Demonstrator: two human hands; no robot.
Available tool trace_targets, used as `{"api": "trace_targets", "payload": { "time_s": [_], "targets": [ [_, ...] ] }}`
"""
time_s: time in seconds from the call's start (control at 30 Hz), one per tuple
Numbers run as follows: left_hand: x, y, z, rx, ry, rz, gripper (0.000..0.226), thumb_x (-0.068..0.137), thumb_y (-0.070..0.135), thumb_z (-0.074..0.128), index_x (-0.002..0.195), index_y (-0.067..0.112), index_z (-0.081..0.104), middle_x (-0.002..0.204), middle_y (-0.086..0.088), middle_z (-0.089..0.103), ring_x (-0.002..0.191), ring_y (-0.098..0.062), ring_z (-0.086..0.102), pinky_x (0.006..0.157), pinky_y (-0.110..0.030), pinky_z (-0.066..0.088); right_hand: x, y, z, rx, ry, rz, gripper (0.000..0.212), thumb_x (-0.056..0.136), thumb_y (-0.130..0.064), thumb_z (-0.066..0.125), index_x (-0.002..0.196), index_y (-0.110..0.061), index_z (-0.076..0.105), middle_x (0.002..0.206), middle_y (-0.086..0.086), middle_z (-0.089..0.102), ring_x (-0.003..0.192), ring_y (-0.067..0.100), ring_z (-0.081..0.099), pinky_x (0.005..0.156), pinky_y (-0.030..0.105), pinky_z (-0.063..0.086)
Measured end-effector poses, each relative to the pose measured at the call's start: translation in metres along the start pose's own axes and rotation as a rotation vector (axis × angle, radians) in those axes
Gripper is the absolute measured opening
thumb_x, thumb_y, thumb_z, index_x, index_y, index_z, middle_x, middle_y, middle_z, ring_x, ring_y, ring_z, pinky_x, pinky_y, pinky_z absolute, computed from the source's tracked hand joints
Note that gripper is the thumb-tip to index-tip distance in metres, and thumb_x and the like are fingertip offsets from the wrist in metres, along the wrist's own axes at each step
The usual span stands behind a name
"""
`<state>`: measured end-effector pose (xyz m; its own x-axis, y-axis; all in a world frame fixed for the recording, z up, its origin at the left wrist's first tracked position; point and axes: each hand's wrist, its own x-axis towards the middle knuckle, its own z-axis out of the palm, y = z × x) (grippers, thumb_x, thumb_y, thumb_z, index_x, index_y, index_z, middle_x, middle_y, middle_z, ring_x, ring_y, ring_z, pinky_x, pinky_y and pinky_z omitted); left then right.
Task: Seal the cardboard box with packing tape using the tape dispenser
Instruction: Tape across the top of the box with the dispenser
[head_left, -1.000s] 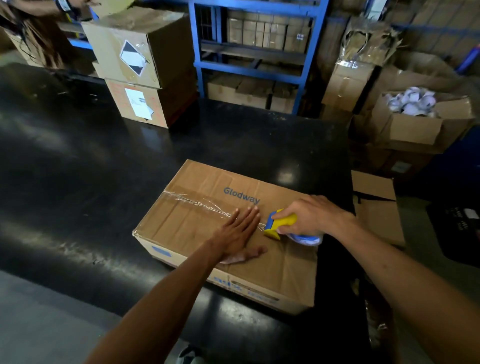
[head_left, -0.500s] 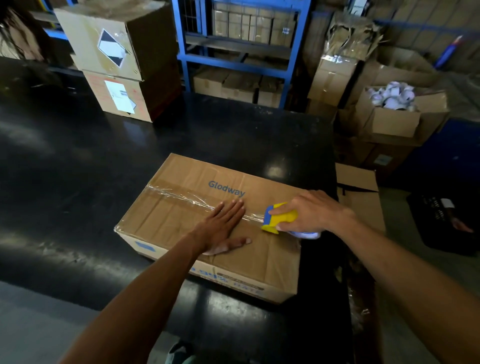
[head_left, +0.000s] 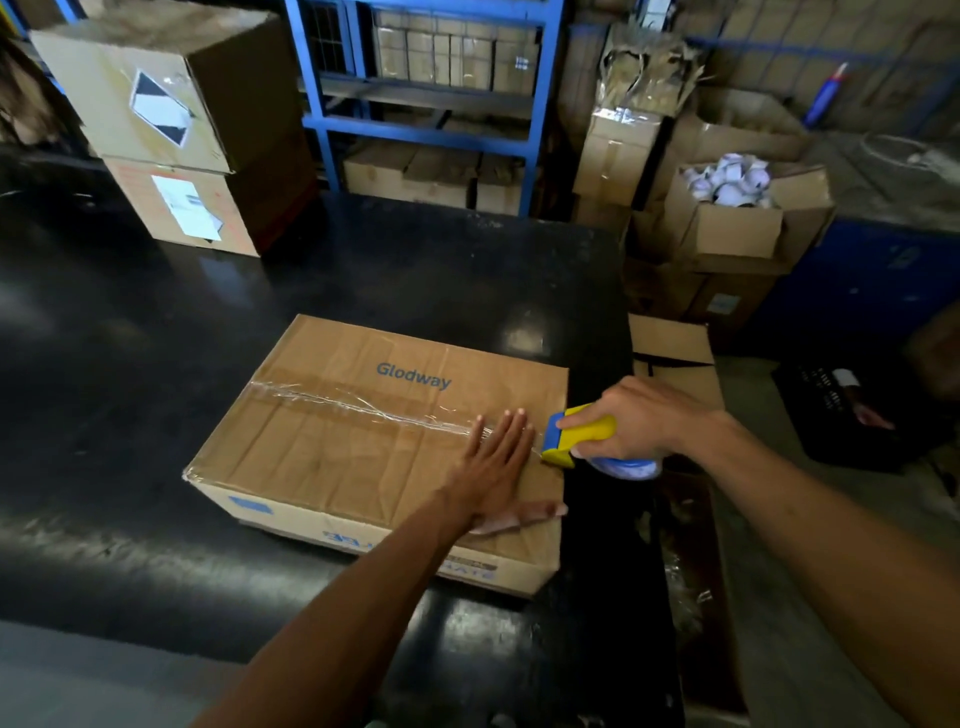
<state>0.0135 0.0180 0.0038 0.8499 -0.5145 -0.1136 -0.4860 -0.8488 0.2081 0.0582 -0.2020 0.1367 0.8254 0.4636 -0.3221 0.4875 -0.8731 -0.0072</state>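
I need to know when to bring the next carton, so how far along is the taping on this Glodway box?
Nearly done. Clear tape already runs along the top seam of the cardboard box from its left edge. The left hand lies flat on the tape near the right end, while the right hand holds the tape dispenser at the box's right edge. Left: carry the tape over that edge and cut it.

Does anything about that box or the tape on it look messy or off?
Yes. The clear tape along the seam of the cardboard box is wrinkled and bunched rather than flat, most of all near the left hand. The box top is also creased. Nothing is spilled.
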Motion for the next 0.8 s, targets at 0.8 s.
{"api": "trace_targets", "payload": {
  "time_s": [0.8],
  "targets": [
    [0.003, -0.003, 0.000, 0.071, -0.057, 0.019, 0.119, 0.076, 0.096, 0.013, 0.156, 0.012, -0.013, 0.163, -0.008, -0.023, 0.150, -0.019, -0.024, 0.122, -0.054, -0.006, -0.023, 0.023, 0.050, -0.082, -0.017, 0.006, 0.059, 0.082, -0.078, 0.038, 0.136, -0.055, 0.041, 0.113, 0.002, 0.054, 0.089, 0.016, 0.051, 0.073, 0.032, 0.042]
  ]
}}
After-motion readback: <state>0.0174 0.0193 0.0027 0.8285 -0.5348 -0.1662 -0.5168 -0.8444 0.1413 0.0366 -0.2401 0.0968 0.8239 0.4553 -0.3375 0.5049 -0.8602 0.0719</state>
